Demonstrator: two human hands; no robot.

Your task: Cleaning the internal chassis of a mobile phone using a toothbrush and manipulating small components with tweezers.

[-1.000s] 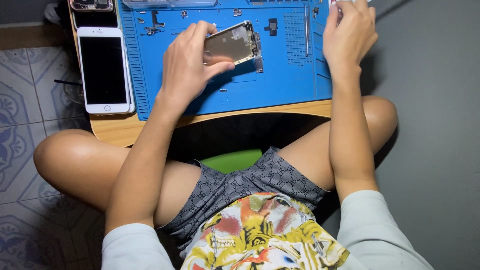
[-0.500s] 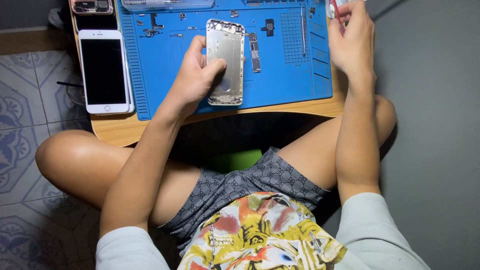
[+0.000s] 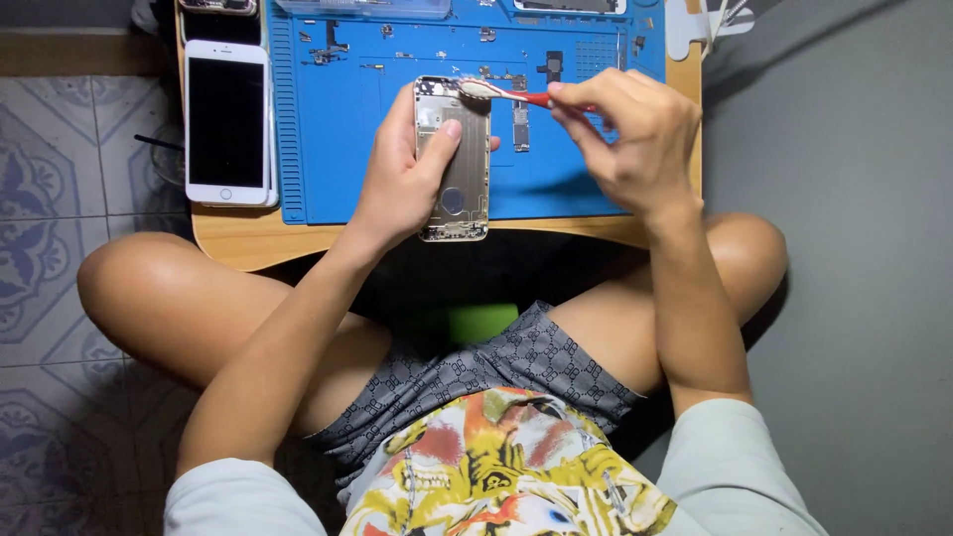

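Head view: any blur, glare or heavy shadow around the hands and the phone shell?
Head view: sharp and evenly lit, no motion blur on the left hand or right hand; the bare silver metal phone shell shows only a soft sheen, no harsh glare; the red-handled brush is crisp; deep shadow lies under the wooden table edge.

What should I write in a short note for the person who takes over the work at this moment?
Left hand: holds the bare metal phone housing above the blue mat, inner side up.
Right hand: its grip is on a red-handled toothbrush, bristles at the housing's top edge.
Nearby: a white phone lies screen-up on the wooden table, left of the mat; small parts and screws lie on the mat.
Done: housing is stripped and the parts are laid out.
Left: brushing appears to be at the top end only; the lower part looks untouched.
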